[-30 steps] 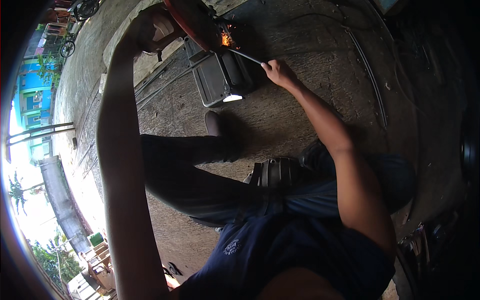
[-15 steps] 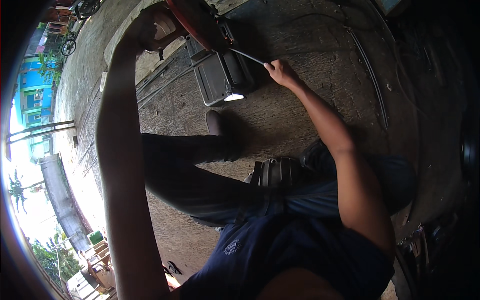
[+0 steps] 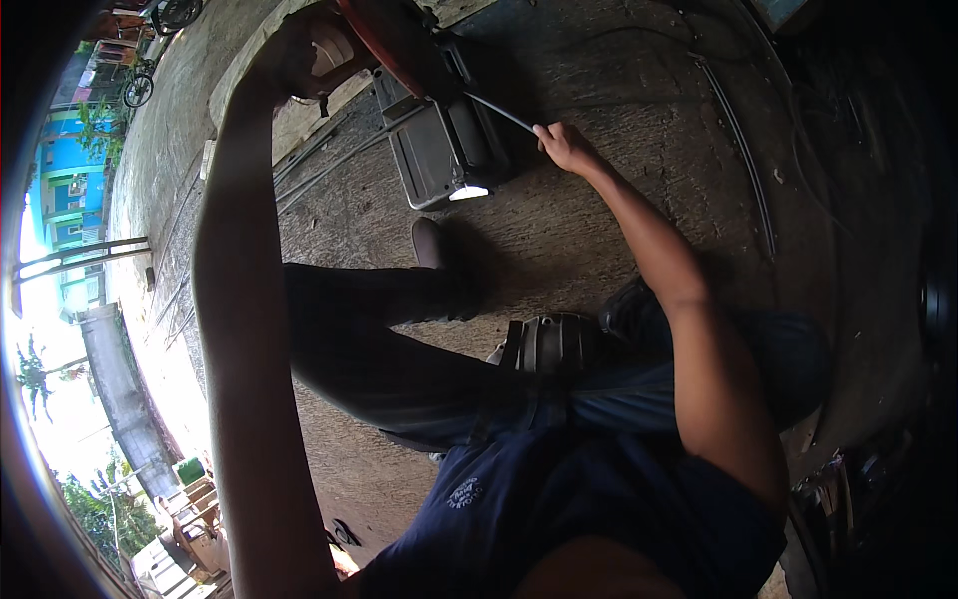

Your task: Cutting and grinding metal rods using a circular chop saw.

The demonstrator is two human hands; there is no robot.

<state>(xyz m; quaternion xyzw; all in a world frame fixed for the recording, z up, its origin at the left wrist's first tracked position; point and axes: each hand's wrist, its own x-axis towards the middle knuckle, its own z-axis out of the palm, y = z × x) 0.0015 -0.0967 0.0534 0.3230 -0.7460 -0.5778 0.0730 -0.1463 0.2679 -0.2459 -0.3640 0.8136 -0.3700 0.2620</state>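
My left arm reaches far ahead to a red-bodied cut-off saw (image 3: 384,45). My left hand (image 3: 291,62), in shade, closes round the saw's handle; its fingers only partly show. Below the red body lies the saw's grey base (image 3: 424,165), with a bright glint at its near end. In my right hand (image 3: 564,148) I grip one end of a thin metal rod (image 3: 504,112), fingers wrapped round it. The rod slants up and left to the saw, where its far end is hidden behind the red body.
My boot (image 3: 427,243) rests on the rough concrete floor (image 3: 559,240) near the saw base. A dark ribbed machine part (image 3: 554,342) sits between my legs. Long thin rods (image 3: 334,165) lie left of the base, and another long metal strip (image 3: 740,150) lies at right.
The orange sparks seen at the rod's far end are gone from view. My right hand and the rod have shifted slightly right and down; my left hand has barely moved.
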